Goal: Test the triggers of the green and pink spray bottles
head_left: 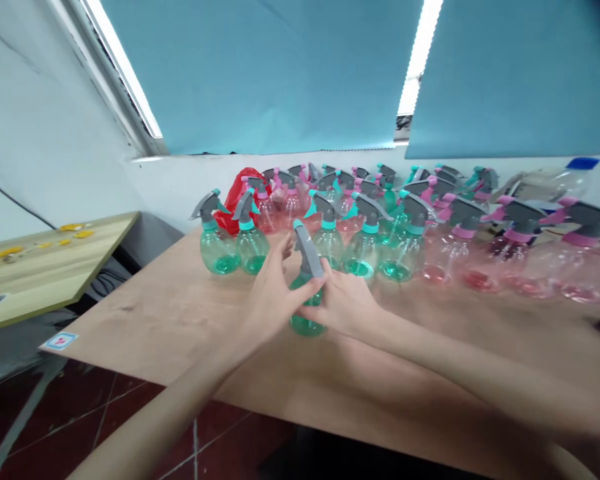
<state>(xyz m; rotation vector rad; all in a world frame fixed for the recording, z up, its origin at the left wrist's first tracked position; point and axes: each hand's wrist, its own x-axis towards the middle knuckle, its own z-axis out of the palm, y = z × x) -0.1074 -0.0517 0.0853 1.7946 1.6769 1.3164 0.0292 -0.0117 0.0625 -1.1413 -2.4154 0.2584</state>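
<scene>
A green spray bottle (307, 323) with a grey and teal trigger head is between my two hands over the wooden table (180, 327). My left hand (275, 283) is at its left side, thumb across the front near the neck and fingers raised beside the head. From the right, my right hand (347, 300) wraps the bottle's body and neck, its far fingers hidden. Just behind stands a row of green spray bottles, among them one (363, 257) to the right and one (250, 247) to the left.
Pink spray bottles (453, 257) fill the right of the row, with several more behind. A red plastic bag (235, 200) lies at the back left. A clear bottle with a blue cap (575, 177) is at the far right. Another table (45, 283) with yellow pieces stands left.
</scene>
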